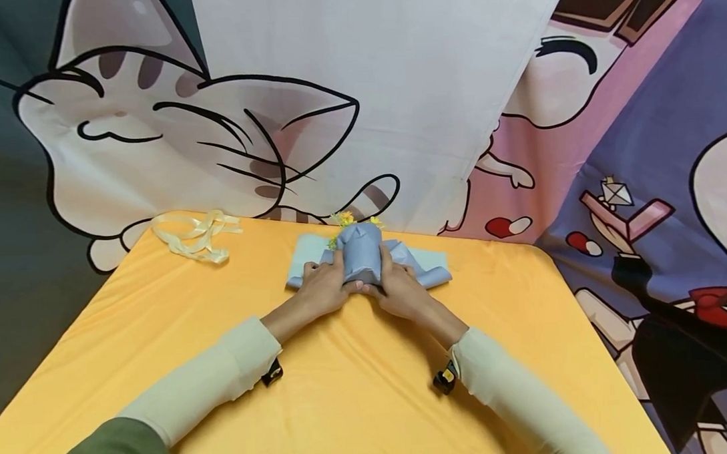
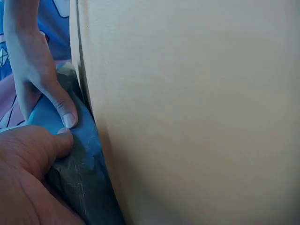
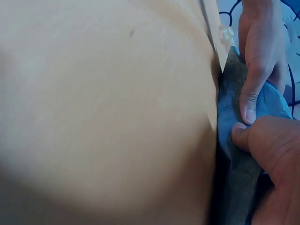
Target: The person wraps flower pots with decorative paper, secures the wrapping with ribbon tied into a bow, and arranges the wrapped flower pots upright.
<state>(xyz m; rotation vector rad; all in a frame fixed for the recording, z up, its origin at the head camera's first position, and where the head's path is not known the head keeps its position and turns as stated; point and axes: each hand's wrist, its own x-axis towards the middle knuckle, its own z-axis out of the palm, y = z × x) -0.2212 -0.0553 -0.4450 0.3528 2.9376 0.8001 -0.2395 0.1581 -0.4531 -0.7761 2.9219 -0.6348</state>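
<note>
Holding blue paper [image 1: 362,250] from both sides, left hand [image 1: 325,287] and right hand [image 1: 402,289] — near far edge of table [image 1: 345,388], with yellow flowers [image 1: 344,218] just behind, ribbon [image 1: 217,256] to left.

Pale long sleeves [image 1: 209,369], dark green garment [image 1: 119,449] — black wrist cameras [image 1: 443,379]
</note>
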